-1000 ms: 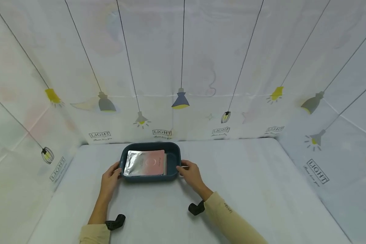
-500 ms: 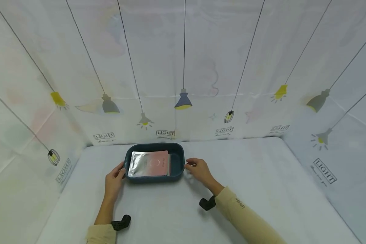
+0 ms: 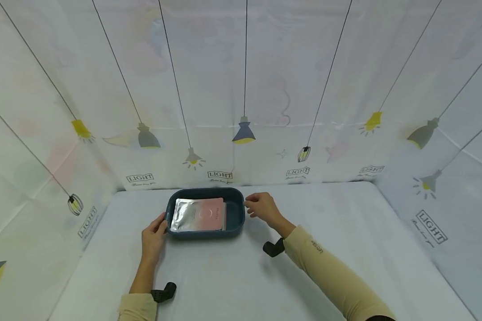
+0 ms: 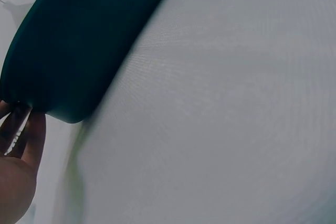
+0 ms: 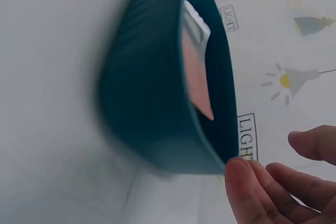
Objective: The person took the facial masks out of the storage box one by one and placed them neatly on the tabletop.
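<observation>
A dark teal plastic bin (image 3: 236,223), oblong with rounded corners, stands on the white table near the back wall. Inside lie stacked flat packets; the top one is a foil sachet (image 3: 197,215), silver on the left and pink on the right. My left hand (image 3: 153,236) grips the bin's left end, its thumb and fingertips right at the rim. At the other end, my right hand (image 3: 265,207) has its fingertips close to the far right corner. In the right wrist view, that hand's thumb (image 5: 315,142) stands apart from the bin and the fingers are loosely bent.
White cloth covers the table (image 3: 325,249). A fabric wall (image 3: 265,89) printed with hanging lamps rises behind the bin and on both sides. Black wrist devices sit on both arms, one at the left wrist (image 3: 164,293) and one at the right (image 3: 274,248).
My right hand has loosened from the bin's right end and moved away along it toward the far corner. The left hand keeps its place. The whole head view has shifted slightly.
</observation>
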Available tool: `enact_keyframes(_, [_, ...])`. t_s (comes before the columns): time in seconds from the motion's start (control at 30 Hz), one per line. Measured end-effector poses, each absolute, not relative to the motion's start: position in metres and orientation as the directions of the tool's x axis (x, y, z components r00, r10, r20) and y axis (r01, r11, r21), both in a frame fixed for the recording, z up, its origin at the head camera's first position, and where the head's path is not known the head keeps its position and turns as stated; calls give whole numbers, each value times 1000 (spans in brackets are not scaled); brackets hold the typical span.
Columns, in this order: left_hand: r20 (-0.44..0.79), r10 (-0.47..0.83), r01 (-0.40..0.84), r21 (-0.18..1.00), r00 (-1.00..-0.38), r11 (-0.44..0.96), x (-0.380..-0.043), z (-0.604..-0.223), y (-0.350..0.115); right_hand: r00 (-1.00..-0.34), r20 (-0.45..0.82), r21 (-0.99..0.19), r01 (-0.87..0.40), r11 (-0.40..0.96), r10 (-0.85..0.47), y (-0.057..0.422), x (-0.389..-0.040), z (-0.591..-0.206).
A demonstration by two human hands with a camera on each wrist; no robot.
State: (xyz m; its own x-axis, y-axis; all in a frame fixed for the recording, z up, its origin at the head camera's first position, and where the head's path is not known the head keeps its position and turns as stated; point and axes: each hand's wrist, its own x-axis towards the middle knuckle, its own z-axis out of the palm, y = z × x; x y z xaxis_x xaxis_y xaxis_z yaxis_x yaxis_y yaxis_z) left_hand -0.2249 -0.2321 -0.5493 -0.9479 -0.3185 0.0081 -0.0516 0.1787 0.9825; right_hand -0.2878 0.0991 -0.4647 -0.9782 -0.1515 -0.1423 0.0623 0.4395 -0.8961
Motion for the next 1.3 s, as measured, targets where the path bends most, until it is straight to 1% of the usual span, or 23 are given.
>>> enact_keyframes(0.23, [-16, -325, -72, 984, -946, 163, -224, -556, -230, -960, -211, -918, 130, 374, -184, 72, -296, -464])
enact_keyframes(0.4, [-28, -306, -78, 985, -952, 152, -224, -554, -228, -949, -245, -900, 147, 410, -197, 52, -297, -472])
enact_keyframes(0.5, [-33, -309, -86, 983, -951, 160, -224, -553, -228, -937, -284, -876, 166, 453, -206, 42, -297, -475])
enact_keyframes(0.63, [-23, -316, -81, 982, -948, 171, -225, -553, -229, -925, -316, -860, 187, 475, -210, 32, -296, -478])
enact_keyframes(0.73, [0, -325, -68, 978, -946, 196, -225, -554, -230, -927, -314, -862, 188, 471, -206, 28, -296, -481])
enact_keyframes(0.87, [20, -332, -60, 971, -943, 230, -226, -554, -233, -937, -306, -868, 203, 453, -167, 23, -298, -484])
enact_keyframes(1.07, [24, -338, -59, 971, -941, 232, -223, -552, -237, -954, -283, -907, 232, 350, -101, 14, -297, -487])
enact_keyframes(1.13, [29, -340, -50, 974, -940, 222, -223, -551, -237, -956, -280, -911, 237, 336, -84, 10, -295, -488])
enact_keyframes(1.3, [25, -333, -45, 978, -943, 201, -226, -552, -235, -962, -269, -898, 234, 373, -44, 2, -292, -490])
